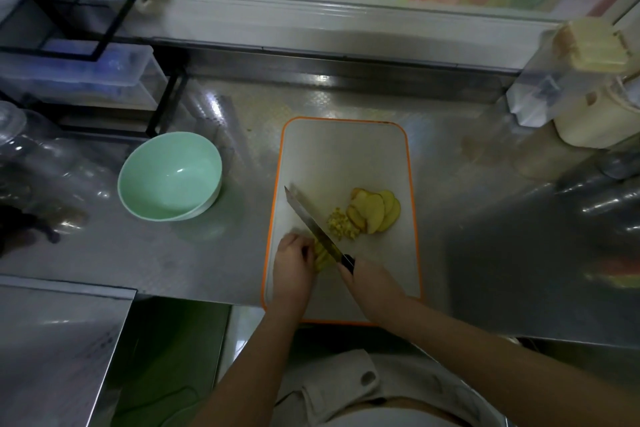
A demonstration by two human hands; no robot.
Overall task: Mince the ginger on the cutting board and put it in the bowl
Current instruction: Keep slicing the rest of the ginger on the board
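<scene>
A white cutting board (pixel 346 149) with an orange rim lies on the steel counter. On it rest a fan of ginger slices (pixel 375 210) and a small heap of minced ginger (pixel 341 222). My left hand (pixel 293 262) presses down a stack of ginger strips (pixel 321 255) at the board's near left. My right hand (pixel 367 279) grips the black handle of a knife (pixel 313 222), whose blade lies diagonally across those strips, tip pointing far left. An empty pale green bowl (pixel 169 175) stands left of the board.
A black wire rack with clear plastic boxes (pixel 79 76) stands at the back left, with glass jars (pixel 20 156) in front of it. A cream appliance and clear container (pixel 585 97) stand at the back right. A lower steel surface (pixel 55 350) lies near left.
</scene>
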